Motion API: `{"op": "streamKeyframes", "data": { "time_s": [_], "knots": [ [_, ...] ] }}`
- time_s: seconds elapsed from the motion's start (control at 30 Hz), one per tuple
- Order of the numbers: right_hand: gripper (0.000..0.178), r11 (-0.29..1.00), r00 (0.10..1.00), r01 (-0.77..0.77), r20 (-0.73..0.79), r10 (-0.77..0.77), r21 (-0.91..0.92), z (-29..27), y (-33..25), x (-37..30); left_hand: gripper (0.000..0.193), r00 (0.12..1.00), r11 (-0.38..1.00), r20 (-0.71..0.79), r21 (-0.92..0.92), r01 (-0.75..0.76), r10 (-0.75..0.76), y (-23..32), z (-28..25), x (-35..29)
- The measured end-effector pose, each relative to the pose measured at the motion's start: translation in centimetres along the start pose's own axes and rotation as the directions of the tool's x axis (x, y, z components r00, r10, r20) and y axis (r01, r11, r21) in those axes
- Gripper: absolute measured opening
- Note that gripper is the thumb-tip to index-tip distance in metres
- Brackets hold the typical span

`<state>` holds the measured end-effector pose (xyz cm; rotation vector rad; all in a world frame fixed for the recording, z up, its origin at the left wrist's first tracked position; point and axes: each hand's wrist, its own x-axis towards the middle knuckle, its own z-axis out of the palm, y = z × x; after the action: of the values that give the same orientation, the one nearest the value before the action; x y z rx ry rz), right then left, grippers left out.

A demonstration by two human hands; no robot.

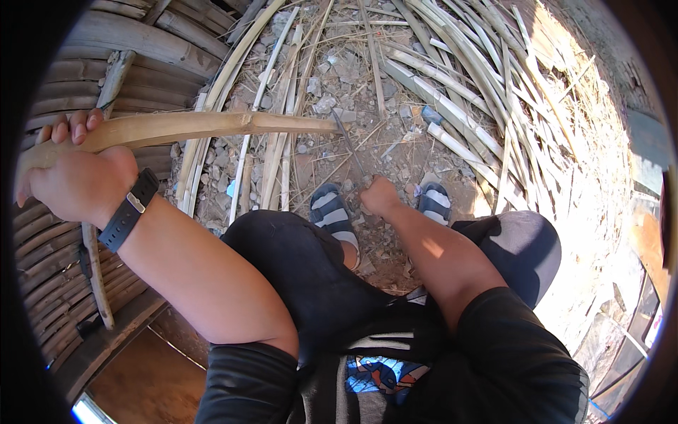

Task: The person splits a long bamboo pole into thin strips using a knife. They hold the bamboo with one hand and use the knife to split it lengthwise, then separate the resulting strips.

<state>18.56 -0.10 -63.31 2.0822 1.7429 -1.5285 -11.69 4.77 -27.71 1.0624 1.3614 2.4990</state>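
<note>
Pale tan wood: one long, slightly curved pole (pixel 183 129) reaches from the left edge of view, over the ground in front of me, to a narrower end near the middle. My left hand (pixel 88 169) is clamped round its thick end, fingertips curled over the top, wrist bent, arm stretched out to my left. My right hand (pixel 380 196) is closed in a fist, knuckles forward, arm reaching down between my knees. One thin, dark blade (pixel 351 147) slants from that fist up to the pole's far end; its grip is hidden, and I cannot tell whether metal touches wood.

Below the pole, a small patch of stony ground (pixel 406 159) lies open before my two banded sandals (pixel 332 212). On the left, one slatted wall (pixel 63 78) stands close beside my left hand, leaving little room there. Long pale strips (pixel 459 113), too many to count, lie heaped ahead on the right; a smaller group (pixel 279 141) runs under the pole. One dark watch (pixel 129 210) circles my left wrist.
</note>
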Motion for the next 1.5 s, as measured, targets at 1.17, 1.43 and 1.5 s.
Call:
{"op": "streamKeyframes", "data": {
  "time_s": [1.17,1.43,1.5],
  "knots": [
    [0.042,0.896,0.815,0.405,-0.372,-0.444,-0.182,-28.9,-7.9,-7.5,0.027,0.999,0.751,-0.018,-0.659,-0.042,0.041,8.5,-10.2,2.3],
    [0.045,0.651,0.643,0.585,-0.212,-0.736,-0.484,-27.6,-9.3,-8.1,0.039,0.996,0.722,0.094,-0.689,0.06,0.007,7.6,-7.2,1.2],
    [0.047,0.662,0.639,0.511,-0.274,-0.719,-0.549,-29.5,-7.0,-6.2,0.041,0.99,0.704,0.137,-0.706,0.077,0.029,7.4,-9.0,2.1]
  ]
}}
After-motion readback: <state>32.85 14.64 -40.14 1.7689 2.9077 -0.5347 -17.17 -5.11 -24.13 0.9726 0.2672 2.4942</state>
